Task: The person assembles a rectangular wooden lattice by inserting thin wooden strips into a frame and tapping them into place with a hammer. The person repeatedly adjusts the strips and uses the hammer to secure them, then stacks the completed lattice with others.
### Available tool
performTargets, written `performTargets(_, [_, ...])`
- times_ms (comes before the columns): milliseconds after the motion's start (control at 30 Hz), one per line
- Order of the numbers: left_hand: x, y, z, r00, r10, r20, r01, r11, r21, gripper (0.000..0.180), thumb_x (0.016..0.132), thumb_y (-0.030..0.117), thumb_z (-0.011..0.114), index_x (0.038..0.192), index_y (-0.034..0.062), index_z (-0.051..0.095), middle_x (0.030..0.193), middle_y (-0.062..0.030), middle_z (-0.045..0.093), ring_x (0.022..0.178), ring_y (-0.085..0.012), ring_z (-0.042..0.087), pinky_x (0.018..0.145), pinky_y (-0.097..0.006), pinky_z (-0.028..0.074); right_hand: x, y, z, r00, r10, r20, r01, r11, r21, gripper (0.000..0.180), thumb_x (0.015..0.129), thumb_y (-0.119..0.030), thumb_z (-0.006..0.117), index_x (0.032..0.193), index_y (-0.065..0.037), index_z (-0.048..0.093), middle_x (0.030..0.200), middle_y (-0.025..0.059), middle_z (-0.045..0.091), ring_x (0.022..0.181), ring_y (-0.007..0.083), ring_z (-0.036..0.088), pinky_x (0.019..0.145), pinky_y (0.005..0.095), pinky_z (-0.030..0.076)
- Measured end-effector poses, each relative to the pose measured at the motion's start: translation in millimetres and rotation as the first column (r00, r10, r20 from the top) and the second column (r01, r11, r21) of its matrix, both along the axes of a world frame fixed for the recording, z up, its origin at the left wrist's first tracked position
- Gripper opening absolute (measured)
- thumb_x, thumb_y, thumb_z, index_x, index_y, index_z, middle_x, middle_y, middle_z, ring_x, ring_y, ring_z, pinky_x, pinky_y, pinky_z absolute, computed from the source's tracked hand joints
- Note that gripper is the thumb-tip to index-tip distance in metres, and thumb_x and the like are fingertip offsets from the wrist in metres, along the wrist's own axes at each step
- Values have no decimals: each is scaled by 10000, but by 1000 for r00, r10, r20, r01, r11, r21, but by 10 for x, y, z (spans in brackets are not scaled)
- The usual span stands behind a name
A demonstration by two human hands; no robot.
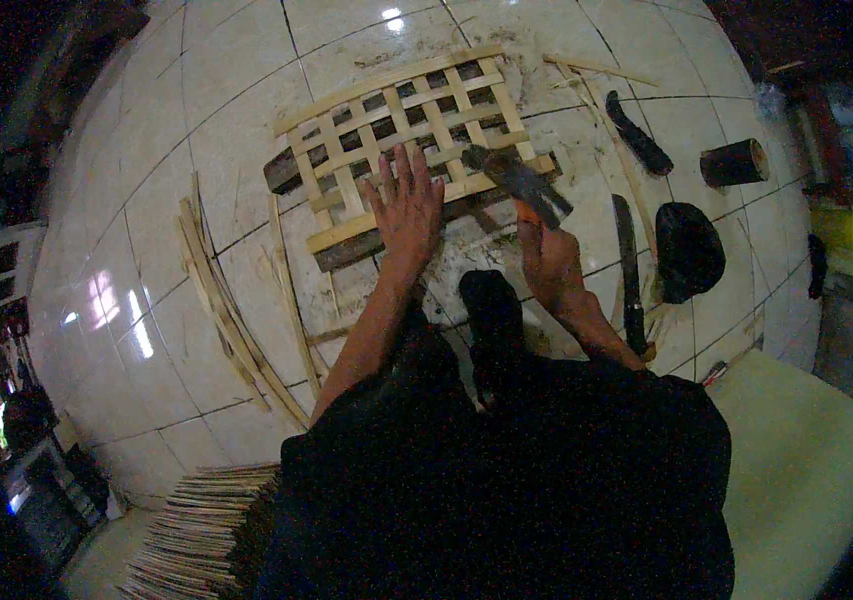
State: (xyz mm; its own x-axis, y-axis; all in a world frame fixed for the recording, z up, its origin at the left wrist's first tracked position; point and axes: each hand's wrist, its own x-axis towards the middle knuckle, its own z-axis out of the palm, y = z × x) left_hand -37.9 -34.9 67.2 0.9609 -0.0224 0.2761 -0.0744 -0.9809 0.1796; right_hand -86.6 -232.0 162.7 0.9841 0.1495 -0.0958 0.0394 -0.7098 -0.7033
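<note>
A woven lattice of pale bamboo-like strips [439, 128] lies on dark wooden blocks [351, 252] on the tiled floor. My left hand [409, 207] rests on its near part, palm down with the fingers spread. Wrapped around a tool's handle, my right hand [550, 262] is closed just off the lattice's near right edge. The tool looks like a hammer [526, 187], its dark metal head reaching over the lattice's near strip. Most of its handle is hidden in my fist.
To the right lie a long knife [627, 265], a curved dark piece [637, 137], a dark cylinder [733, 163] and a black rounded item [688, 252]. Loose strips [221, 300] are on the left. A stick bundle [201, 525] sits lower left, a pale green panel [801, 440] lower right.
</note>
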Motion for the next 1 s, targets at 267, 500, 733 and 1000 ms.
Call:
performTargets(267, [0,13,-19,1000,0,0,0,998,56,588,946,361,454,1434,64,318,1495,-148,288,1374,-378,252,1092,-612,86,209,74,259,995,-7,-102,1,998,-60,366,991,-300,420,1141,22,509,691,226,592,640,390,607,583,459,459])
performTargets(500, [24,-14,15,996,11,-94,-9,1000,26,584,956,349,434,1445,63,292,1515,-144,241,1402,-362,185,1100,-594,72,149,50,-166,999,23,-46,-30,988,-151,371,994,-296,392,1171,7,513,730,218,618,640,402,606,582,477,479])
performTargets(733, [-10,2,0,999,-42,-9,42,999,-3,599,946,354,468,1442,63,300,1513,-142,247,1404,-357,183,1101,-589,78,-9,58,-385,996,67,50,-64,996,-62,307,988,-294,417,1133,-29,469,675,236,584,630,441,579,552,510,440])
performTargets(1000, [63,109,-177,999,-6,-38,11,992,127,604,930,434,478,1421,101,365,1506,-142,272,1394,-325,233,1096,-586,116,-490,-505,-383,984,-170,-48,163,977,-135,316,976,-366,429,1022,-58,484,789,209,595,732,423,583,644,498,438])
